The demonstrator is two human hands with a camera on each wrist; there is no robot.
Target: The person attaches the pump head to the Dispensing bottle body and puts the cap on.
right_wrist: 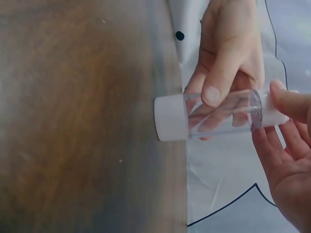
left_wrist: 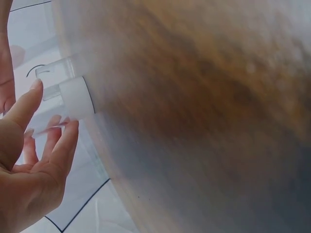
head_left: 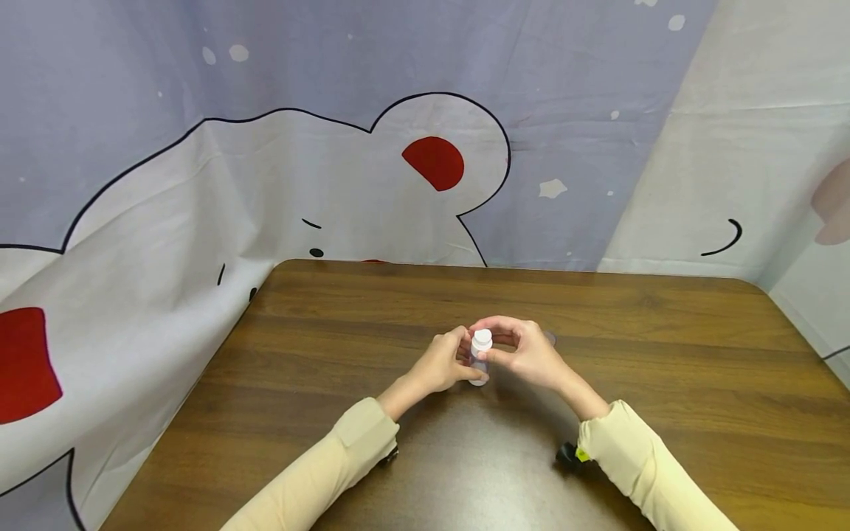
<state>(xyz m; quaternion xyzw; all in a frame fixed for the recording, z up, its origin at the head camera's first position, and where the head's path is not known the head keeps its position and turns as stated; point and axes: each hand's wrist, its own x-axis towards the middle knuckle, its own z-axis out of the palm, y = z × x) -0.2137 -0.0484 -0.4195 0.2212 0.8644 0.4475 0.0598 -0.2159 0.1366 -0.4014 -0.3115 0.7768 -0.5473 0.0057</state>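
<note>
A small clear bottle (right_wrist: 221, 112) with a white base (right_wrist: 171, 118) and a white cap (right_wrist: 273, 109) stands upright between the two hands over the table. My left hand (head_left: 438, 363) grips the clear body, thumb on the near side and fingers behind it. At the top, my right hand (head_left: 531, 354) pinches the white cap between thumb and fingers. In the right wrist view the left thumb and fingers show around the see-through wall, which looks to have nothing inside. Just past the right hand, a small clear round piece (head_left: 550, 338) lies on the table, partly hidden by that hand.
A brown wood-grain table (head_left: 299, 317) lies under both arms. Behind it and to its left hangs a printed curtain (head_left: 564, 88) reaching the table's edge. A black wrist camera with a yellow-green patch (head_left: 582, 454) sits under the right sleeve.
</note>
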